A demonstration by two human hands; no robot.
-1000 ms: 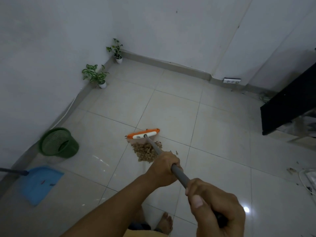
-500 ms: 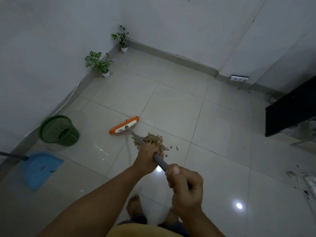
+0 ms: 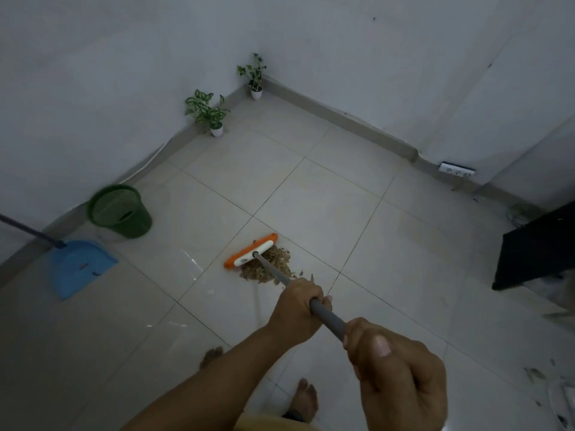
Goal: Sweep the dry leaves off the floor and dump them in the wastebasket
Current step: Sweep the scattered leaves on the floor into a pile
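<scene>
A broom with an orange and white head and a grey handle rests on the tiled floor. A small pile of dry brown leaves lies against the near side of the head. My left hand grips the handle lower down, and my right hand grips it near the top end. A green mesh wastebasket stands by the left wall. A blue dustpan lies on the floor just in front of it.
Two small potted plants stand along the left wall toward the corner. A dark piece of furniture juts in from the right. A few leaf scraps lie at the lower right. My bare feet are below.
The broom head swung out left past the pile, then came back right and now sits against the leaves. The view has tilted and the wastebasket appears higher.
</scene>
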